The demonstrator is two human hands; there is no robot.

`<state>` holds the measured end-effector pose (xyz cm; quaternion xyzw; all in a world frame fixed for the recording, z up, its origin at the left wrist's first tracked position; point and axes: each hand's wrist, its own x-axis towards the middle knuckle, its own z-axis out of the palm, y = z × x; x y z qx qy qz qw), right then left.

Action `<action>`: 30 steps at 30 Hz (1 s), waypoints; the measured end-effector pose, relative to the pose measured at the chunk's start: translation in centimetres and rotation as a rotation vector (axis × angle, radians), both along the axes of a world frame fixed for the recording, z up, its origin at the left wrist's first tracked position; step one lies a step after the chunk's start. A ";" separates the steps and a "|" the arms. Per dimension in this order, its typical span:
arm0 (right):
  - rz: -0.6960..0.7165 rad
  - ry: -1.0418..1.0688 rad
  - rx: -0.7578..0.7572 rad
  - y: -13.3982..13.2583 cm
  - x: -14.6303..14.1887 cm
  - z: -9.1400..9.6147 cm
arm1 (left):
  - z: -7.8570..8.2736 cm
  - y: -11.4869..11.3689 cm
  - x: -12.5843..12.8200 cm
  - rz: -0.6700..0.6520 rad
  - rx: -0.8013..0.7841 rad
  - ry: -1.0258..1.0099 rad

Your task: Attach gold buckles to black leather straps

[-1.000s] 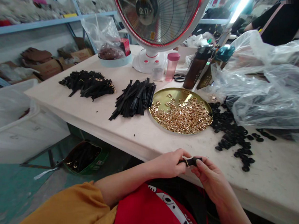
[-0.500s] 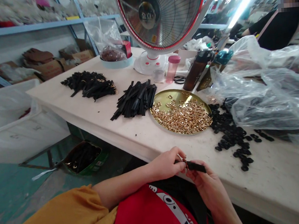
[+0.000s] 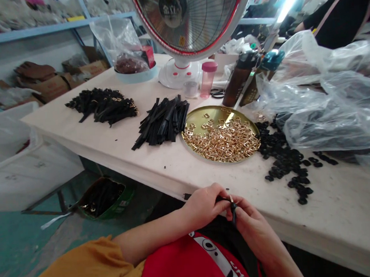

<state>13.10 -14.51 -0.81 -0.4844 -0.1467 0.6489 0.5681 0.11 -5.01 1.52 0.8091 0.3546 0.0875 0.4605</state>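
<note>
Our left hand (image 3: 206, 203) closes on a black strip (image 3: 233, 215), finger and thumb pinched tight, with 1 end of the strip poking out past the back of the wrist side. Our right hand (image 3: 251, 223) pinches the short black end that hangs just below a gold buckle (image 3: 231, 199); the buckle sits between the fingertips of the 2 hands. Whether the strip passes through the buckle or only lies against it, we cannot tell, since our fingers cover most of the join.

To do this step well, we judge it best to hold the strip flat and firm with the left hand while the right hand draws the short end evenly, so that the black does not bunch or twist against the metal. Small pulls seem safer than 1 hard tug, as the buckle could tip or slip out of such a narrow pinch.

Just beyond the grip runs the near edge of the table (image 3: 187, 172). Farther on, straight ahead, a round tray (image 3: 216, 112) holds a heap of loose buckles (image 3: 226, 141). To the right of the grip, small black bits (image 3: 277, 152) lie scattered, with plastic bags (image 3: 327, 118) behind them. Ahead and to the left is a pile of plain strips (image 3: 161, 123), and beyond that, farther left, a second pile (image 3: 105, 106) in which gold pieces show among the black. A fan (image 3: 191, 18) stands farthest ahead.
</note>
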 end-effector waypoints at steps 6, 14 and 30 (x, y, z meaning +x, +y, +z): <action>-0.022 0.164 -0.034 -0.1 -0.1 -0.9 | -0.6 0.0 0.2 -0.033 0.057 0.046; -0.064 0.332 -0.066 -0.6 0.0 -2.2 | -0.6 -0.6 0.3 -0.068 0.095 0.012; -0.359 -0.848 -0.071 -0.5 0.2 -0.8 | 0.7 -0.2 -0.3 -0.161 -0.452 -0.062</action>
